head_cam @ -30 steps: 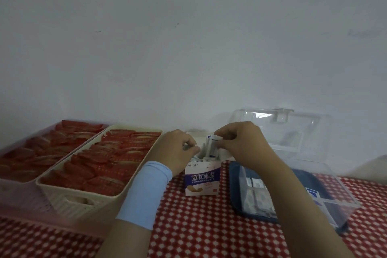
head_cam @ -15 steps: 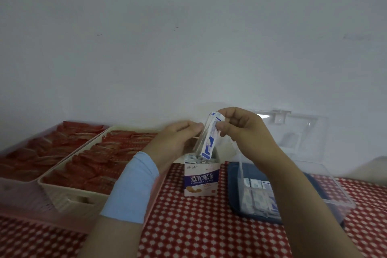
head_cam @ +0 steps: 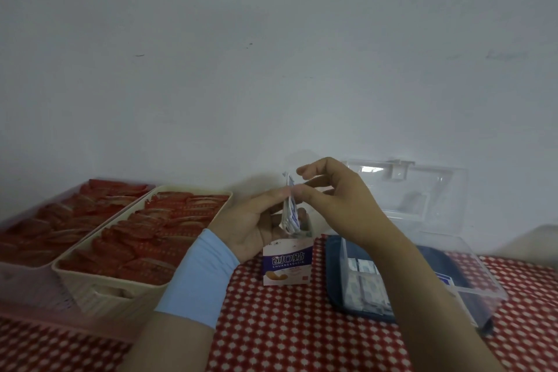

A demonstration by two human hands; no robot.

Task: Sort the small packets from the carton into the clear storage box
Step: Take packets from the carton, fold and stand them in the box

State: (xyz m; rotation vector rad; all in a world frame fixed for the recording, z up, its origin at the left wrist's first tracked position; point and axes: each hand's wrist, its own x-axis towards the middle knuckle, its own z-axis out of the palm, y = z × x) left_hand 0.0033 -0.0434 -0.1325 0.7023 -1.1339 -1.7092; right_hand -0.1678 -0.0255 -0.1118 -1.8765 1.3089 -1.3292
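**Packet bundle held over the carton by both hands**

A bundle of packets (head_cam: 289, 211), white with blue print, is held upright just above the open carton (head_cam: 287, 263). The carton stands on the checked cloth (head_cam: 302, 329) that covers the bench. The bundle is pinched near its top between the fingertips of the left hand (head_cam: 256, 220) and those of the right hand (head_cam: 335, 199). Both grips are closed on it, and only the right index finger is lifted clear. A light blue wristband (head_cam: 196, 278) is worn on the left wrist.

To the right of the carton, the clear storage box (head_cam: 483, 290) is set on a dark blue mat (head_cam: 334, 254), with its lid (head_cam: 437, 190) raised. Flat packets (head_cam: 365, 284) are lined up inside at its left end. To the left, a cream basket (head_cam: 99, 296) and a pink tray (head_cam: 30, 290) are filled with red packets (head_cam: 145, 238).
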